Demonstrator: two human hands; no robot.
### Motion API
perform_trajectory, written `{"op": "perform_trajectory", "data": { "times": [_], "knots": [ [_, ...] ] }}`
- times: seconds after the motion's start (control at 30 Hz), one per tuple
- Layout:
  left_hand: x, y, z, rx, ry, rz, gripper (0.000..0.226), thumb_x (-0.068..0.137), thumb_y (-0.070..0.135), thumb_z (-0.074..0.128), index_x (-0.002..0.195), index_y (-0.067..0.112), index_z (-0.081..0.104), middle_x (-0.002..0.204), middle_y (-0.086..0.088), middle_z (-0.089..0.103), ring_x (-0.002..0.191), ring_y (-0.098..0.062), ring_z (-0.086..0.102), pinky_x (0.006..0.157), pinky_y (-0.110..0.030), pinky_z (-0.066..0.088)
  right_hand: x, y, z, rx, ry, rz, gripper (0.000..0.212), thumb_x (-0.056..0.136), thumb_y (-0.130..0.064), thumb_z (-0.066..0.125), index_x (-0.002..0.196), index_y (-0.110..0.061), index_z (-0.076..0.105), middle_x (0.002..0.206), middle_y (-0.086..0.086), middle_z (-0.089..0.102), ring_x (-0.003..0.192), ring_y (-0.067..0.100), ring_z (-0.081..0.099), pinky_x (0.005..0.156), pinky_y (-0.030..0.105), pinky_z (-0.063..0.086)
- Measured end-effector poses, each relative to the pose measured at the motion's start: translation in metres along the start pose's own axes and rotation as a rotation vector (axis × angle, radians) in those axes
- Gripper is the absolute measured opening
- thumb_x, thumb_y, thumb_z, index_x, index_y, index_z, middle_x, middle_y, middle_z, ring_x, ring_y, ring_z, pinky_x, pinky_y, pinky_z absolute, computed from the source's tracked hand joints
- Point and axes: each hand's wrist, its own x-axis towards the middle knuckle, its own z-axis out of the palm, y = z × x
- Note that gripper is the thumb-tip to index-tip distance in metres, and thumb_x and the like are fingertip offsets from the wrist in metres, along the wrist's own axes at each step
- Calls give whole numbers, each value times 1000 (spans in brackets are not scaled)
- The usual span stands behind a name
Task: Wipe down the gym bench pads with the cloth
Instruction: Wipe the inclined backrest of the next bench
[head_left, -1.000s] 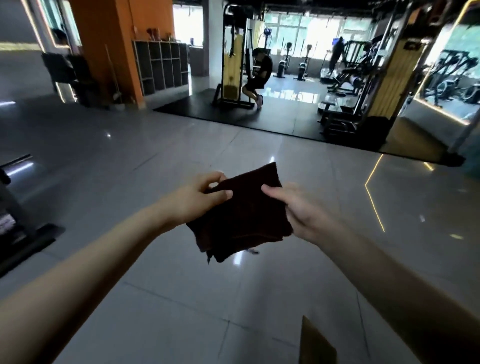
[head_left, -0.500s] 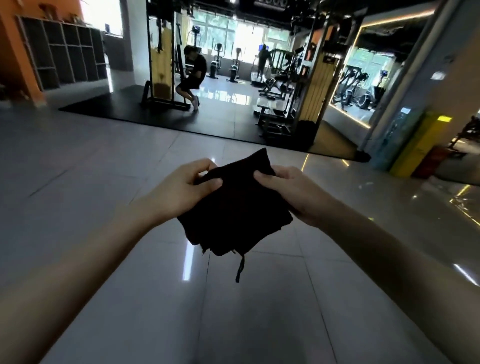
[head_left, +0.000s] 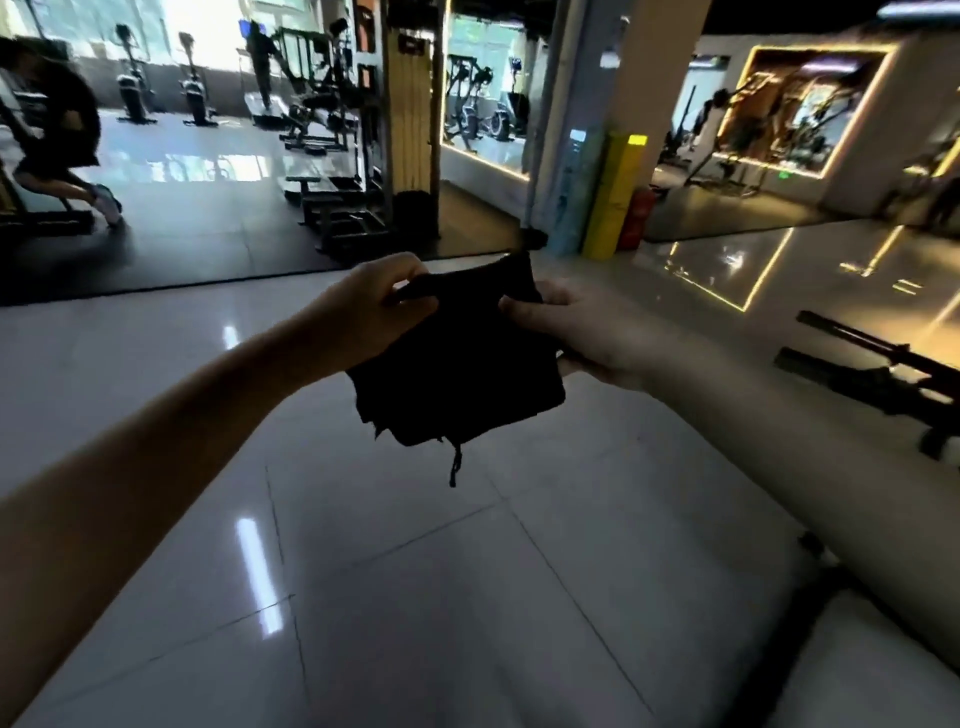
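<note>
**Gym hall with a glossy floor**

Pale glossy tiles (head_left: 415, 597) fill the lower frame and reflect the ceiling lights. At upper left a black mat (head_left: 208, 234) carries machines (head_left: 332, 130) before bright windows (head_left: 208, 31). A yellow post (head_left: 613, 197) stands at upper centre. A gold-lit panel (head_left: 795, 104) glows at upper right.

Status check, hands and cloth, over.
Left hand and right hand both pinch the cloth. Cloth folded, in mid-air, wiping nothing yet. Nothing blocking the hands.
</note>
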Motion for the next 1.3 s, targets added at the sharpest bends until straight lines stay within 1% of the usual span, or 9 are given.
{"op": "perform_trajectory", "data": {
  "times": [0.17, 0.33, 0.47, 0.63, 0.77, 0.9, 1.0, 1.17, 1.3],
  "knots": [
    [120, -29, 79, -89, -148, 127, 15, 98, 18, 56, 84, 17, 49, 70, 8, 46, 57, 2, 49, 52, -9, 36, 34, 60, -74, -31, 276, 146, 14, 94, -38, 55, 95, -26, 61, 71, -19, 65, 72, -4, 63, 54, 13, 45],
    [238, -41, 151, -293, -393, 213, 21, 98, 14, 55, 87, 32, 53, 78, 7, 60, 66, 6, 59, 61, -16, 44, 57, 112, -158, -61, 593, 203, 31, 96, -39, 52, 119, -21, 62, 106, -4, 71, 96, 9, 67, 84, 26, 55],
    [335, -21, 209, -486, -647, 239, 11, 97, 12, 56, 93, 22, 60, 77, 15, 69, 67, 7, 62, 62, -10, 44, 61, 147, -222, -81, 931, 206, 25, 95, -32, 56, 113, -18, 65, 104, -1, 71, 97, 10, 67, 89, 28, 54],
    [415, 25, 315, -696, -1032, -3, 10, 99, 8, 52, 93, 4, 59, 84, -10, 61, 70, -16, 61, 58, -27, 44, 49, 176, -267, -497, 1391, 241, 16, 92, -24, 61, 81, -13, 67, 76, -8, 64, 73, 2, 60, 66, 24, 47],
    [434, 94, 393, -909, -1224, -274, 23, 101, 5, 39, 90, 0, 59, 87, -18, 60, 68, -22, 61, 48, -24, 53, 21, 205, -284, -901, 1346, 377, 30, 86, -35, 55, 99, -11, 68, 101, -2, 60, 90, 4, 56, 72, 18, 47],
    [438, 158, 460, -1036, -1402, -419, 23, 101, 15, 47, 106, -3, 61, 86, -17, 67, 74, -28, 67, 45, -29, 56, -31, 232, -314, -723, 1376, 603, 72, 72, -64, 62, 129, -21, 50, 127, -13, 43, 114, 1, 45, 91, 8, 38],
    [436, 208, 507, -1006, -1577, -383, 27, 99, 14, 51, 116, -6, 60, 106, -21, 68, 88, -33, 69, 53, -38, 60, -73, 264, -353, -627, 1513, 704, 58, 75, -37, 75, 125, -31, 47, 117, -19, 55, 107, -3, 54, 88, 16, 46],
    [466, 300, 586, -809, -1783, -55, 25, 100, 22, 52, 115, 4, 62, 108, -14, 73, 99, -29, 71, 85, -40, 58, -148, 291, -437, -151, 1806, 534, 26, 80, -6, 73, 98, -23, 65, 92, -7, 72, 88, 5, 67, 73, 18, 50],
    [511, 381, 644, -770, -1660, 212, 20, 99, 24, 56, 112, 9, 59, 98, -11, 74, 93, -25, 73, 88, -38, 55, -201, 295, -513, 426, 2054, 323, 12, 82, 0, 68, 93, -6, 70, 85, 15, 72, 77, 23, 71, 63, 29, 52]
  ]
}}
